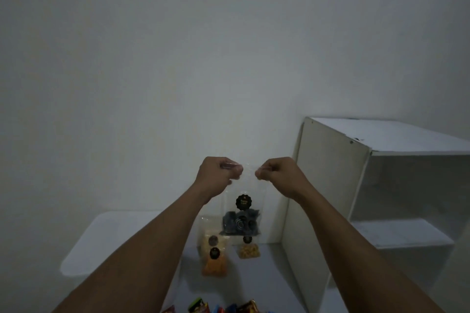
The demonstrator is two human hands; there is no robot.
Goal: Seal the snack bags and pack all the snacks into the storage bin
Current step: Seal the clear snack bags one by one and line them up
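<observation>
Hands are holding a clear snack bag up in front of the wall. The left hand is pinching its top edge at ten o'clock and the right hand at two o'clock, fingers curled. Dark snacks are sitting in its bottom. An orange-filled bag and a yellow-filled bag are lying at six o'clock below it, colourful packets nearer still. A white shelf unit is standing at three o'clock, and a white rounded object is lying at eight o'clock.

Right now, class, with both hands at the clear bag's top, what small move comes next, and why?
Probably run the fingers along the top strip to press it shut: the left hand and right hand pinch the clear bag at its top corners.
</observation>
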